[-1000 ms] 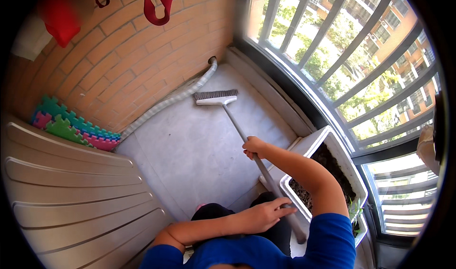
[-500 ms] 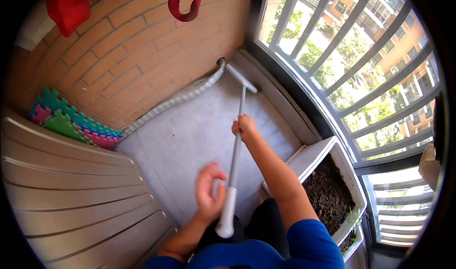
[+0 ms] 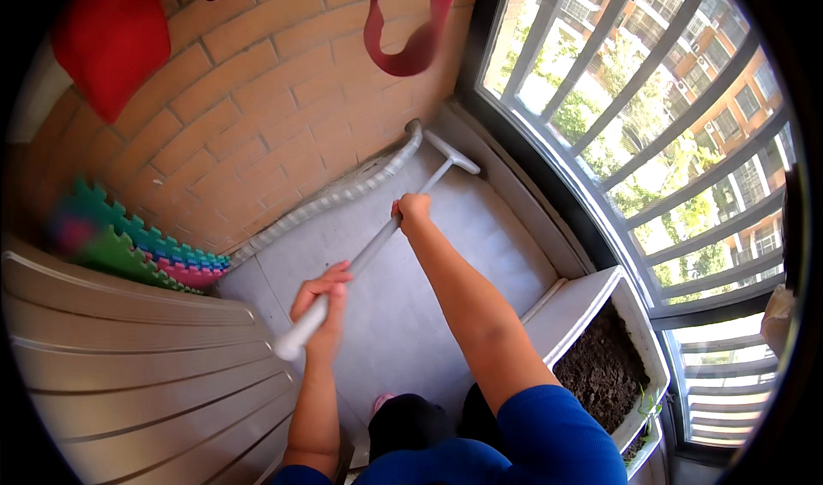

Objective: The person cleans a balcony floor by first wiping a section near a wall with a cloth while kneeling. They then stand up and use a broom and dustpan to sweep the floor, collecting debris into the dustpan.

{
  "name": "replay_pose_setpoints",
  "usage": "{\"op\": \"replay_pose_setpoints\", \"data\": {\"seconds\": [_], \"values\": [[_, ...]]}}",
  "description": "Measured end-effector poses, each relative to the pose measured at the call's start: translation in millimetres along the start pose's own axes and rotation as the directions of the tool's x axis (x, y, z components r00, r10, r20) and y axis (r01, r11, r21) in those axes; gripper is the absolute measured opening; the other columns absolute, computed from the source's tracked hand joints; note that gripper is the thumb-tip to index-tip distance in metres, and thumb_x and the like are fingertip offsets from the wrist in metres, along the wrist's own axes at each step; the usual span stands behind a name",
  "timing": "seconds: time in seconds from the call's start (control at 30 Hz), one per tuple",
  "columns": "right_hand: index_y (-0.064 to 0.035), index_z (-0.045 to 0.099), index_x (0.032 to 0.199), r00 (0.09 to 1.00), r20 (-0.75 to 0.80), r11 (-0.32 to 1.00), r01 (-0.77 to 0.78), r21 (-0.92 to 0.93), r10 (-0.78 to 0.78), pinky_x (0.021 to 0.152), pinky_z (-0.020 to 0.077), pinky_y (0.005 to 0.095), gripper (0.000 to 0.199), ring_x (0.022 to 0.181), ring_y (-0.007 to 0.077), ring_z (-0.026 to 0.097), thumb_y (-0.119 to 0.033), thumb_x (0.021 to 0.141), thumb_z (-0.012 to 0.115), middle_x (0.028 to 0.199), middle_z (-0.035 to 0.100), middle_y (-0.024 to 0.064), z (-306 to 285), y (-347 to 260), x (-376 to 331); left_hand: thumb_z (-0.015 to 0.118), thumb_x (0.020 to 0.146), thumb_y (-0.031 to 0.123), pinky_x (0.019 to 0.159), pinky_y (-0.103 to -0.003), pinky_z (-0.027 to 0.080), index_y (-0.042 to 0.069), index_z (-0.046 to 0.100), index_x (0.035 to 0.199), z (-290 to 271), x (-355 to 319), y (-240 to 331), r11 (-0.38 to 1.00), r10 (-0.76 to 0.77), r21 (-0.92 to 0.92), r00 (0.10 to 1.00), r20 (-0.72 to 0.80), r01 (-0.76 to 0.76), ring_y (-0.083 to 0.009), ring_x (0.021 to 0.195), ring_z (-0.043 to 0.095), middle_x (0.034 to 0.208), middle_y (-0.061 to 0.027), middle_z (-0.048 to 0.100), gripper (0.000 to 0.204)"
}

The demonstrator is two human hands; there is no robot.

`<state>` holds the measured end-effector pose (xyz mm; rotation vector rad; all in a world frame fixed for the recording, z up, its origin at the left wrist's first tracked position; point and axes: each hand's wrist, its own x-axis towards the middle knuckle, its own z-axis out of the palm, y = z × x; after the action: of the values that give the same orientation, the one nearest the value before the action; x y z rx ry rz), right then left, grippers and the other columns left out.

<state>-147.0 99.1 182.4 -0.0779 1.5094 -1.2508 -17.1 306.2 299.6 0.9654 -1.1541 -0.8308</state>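
A long-handled floor squeegee (image 3: 370, 252) with a pale T-shaped head (image 3: 452, 152) slants across the view. Its head sits at the far corner of the grey floor, by the window sill. My right hand (image 3: 414, 211) is closed round the upper part of the grey pole, not far from the head. At the other end, my left hand (image 3: 320, 303) is round the white grip, its fingers slightly blurred. The rounded end of that grip sticks out to the left, beyond the hand.
A ribbed pale hose (image 3: 330, 199) follows the brick wall (image 3: 231, 116). Coloured foam mats (image 3: 146, 254) stand at the left behind a beige slatted panel (image 3: 146, 339). A white planter (image 3: 656, 374) with soil is at the right, below the barred window (image 3: 634, 142). Red straps (image 3: 403, 61) hang above.
My left hand has gone from open beside the pole to holding its grip. The grip end has swung left and up, and my right hand has shifted slightly left.
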Motion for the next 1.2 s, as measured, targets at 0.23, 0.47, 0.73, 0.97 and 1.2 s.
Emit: {"op": "replay_pose_setpoints", "data": {"seconds": [0.23, 0.47, 0.73, 0.97, 1.2], "values": [[0.0022, 0.044, 0.085, 0.998, 0.031, 0.933, -0.043, -0.356, 0.058, 0.031, 0.0407, 0.0318, 0.009, 0.048, 0.0205, 0.053, 0.003, 0.076, 0.047, 0.063, 0.051, 0.012, -3, 29, 11, 0.055, 0.083, 0.006, 0.085, -0.036, 0.045, -0.004, 0.057, 0.081, 1, -26, 1, 0.976, -0.157, 0.123, 0.97, -0.187, 0.181, -0.0271, 0.096, 0.058, 0.089, -0.0154, 0.062, 0.01], [0.0024, 0.035, 0.095, 0.986, 0.166, 0.942, 0.05, -0.332, 0.006, 0.037, 0.0485, 0.0329, 0.019, 0.049, 0.0216, 0.055, 0.004, 0.078, 0.04, 0.068, 0.05, 0.0143, -32, -16, -26, 0.053, 0.085, 0.007, 0.082, -0.035, 0.047, -0.006, 0.057, 0.081, 15, -29, 14, 0.976, -0.1, 0.193, 0.994, -0.039, 0.105, -0.0292, 0.096, 0.058, 0.09, -0.0172, 0.062, 0.014], [0.0068, 0.042, 0.094, 0.975, 0.22, 0.702, 0.169, -0.692, -0.019, 0.036, 0.0449, 0.0352, 0.019, 0.06, 0.0235, 0.059, 0.0, 0.076, 0.043, 0.068, 0.054, 0.0149, -67, -12, -48, 0.072, 0.062, -0.002, 0.081, -0.035, 0.048, -0.001, 0.061, 0.081, 42, -74, 43, 0.942, 0.09, 0.289, 0.956, 0.279, -0.173, -0.0318, 0.094, 0.06, 0.091, -0.0183, 0.062, 0.022], [0.0045, 0.04, 0.101, 0.977, 0.211, 0.574, 0.183, -0.798, -0.02, 0.036, 0.0456, 0.0343, 0.025, 0.047, 0.0238, 0.058, 0.0, 0.076, 0.037, 0.077, 0.055, 0.0189, -88, -28, -26, 0.071, 0.061, -0.001, 0.076, -0.036, 0.05, 0.001, 0.06, 0.073, 75, -78, 32, 0.911, 0.135, 0.33, 0.936, 0.324, -0.246, -0.0348, 0.093, 0.06, 0.087, -0.015, 0.062, 0.017], [0.0065, 0.035, 0.107, 0.916, 0.376, 0.313, 0.32, -0.894, 0.137, 0.038, 0.0484, 0.0365, 0.03, 0.055, 0.029, 0.061, 0.0, 0.078, 0.037, 0.075, 0.056, 0.0243, -138, -22, -49, 0.065, 0.073, 0.014, 0.087, -0.039, 0.044, 0.005, 0.06, 0.084, 112, -131, 58, 0.855, 0.064, 0.353, 0.754, 0.654, -0.379, -0.0362, 0.101, 0.052, 0.099, -0.0127, 0.057, 0.015]]}}
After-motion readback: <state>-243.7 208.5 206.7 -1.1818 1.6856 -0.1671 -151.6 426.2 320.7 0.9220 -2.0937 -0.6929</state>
